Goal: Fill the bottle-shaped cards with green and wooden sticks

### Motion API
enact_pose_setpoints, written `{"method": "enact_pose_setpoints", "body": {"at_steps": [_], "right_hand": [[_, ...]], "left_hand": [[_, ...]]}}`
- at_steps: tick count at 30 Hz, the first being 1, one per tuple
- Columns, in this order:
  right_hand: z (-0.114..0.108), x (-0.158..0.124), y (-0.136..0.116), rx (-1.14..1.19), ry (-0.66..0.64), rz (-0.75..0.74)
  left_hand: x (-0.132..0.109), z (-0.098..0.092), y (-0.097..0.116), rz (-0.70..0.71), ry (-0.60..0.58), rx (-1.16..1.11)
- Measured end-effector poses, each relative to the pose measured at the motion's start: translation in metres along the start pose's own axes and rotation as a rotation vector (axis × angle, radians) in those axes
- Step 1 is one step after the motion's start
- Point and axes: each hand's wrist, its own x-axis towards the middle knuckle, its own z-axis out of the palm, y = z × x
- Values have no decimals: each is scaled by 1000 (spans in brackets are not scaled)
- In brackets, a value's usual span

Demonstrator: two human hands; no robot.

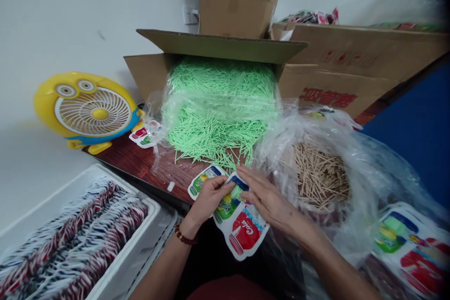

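A printed drink pouch [244, 227] with a green Sprite-style picture and a red cola cup is in front of me, tilted. My left hand [211, 195] pinches its upper left part between thumb and fingers. My right hand [267, 197] is at its upper right edge, long fingers extended along the top, thumb bent over the front. Light green sticks [218, 136] spill from a bag just beyond my fingertips. Another printed pouch [204, 179] lies on the table, partly behind my left hand. Whether a stick is between my right fingers is hidden.
The open cardboard box [225, 46] holds the bagged green sticks. Brown sticks [319, 176] lie in clear plastic at right, near stacked pouches [411, 248]. A white foam box [149, 215] packed with pouches stands lower left. A yellow fan [100, 113] is by the wall.
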Motion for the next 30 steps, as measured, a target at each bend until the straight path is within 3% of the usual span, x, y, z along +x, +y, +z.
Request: {"method": "enact_pose_setpoints", "body": {"at_steps": [4,7,9,16,23,30], "right_hand": [[-3,-3,3,69,26,90],[-10,-4,8,-16,79,135],[-15,-6,11,-93,37,154],[-23,-13,21,-57,28,219],[-28,-21,28,104,51,266],[-34,-31,35,-18,114,274]], "left_hand": [[2,5,-3,32,9,-28],[4,9,-4,107,54,14],[5,11,-3,137,68,30],[6,17,7,-39,-180,-20],[7,28,2,-53,-78,75],[10,43,2,-68,-81,167]]}}
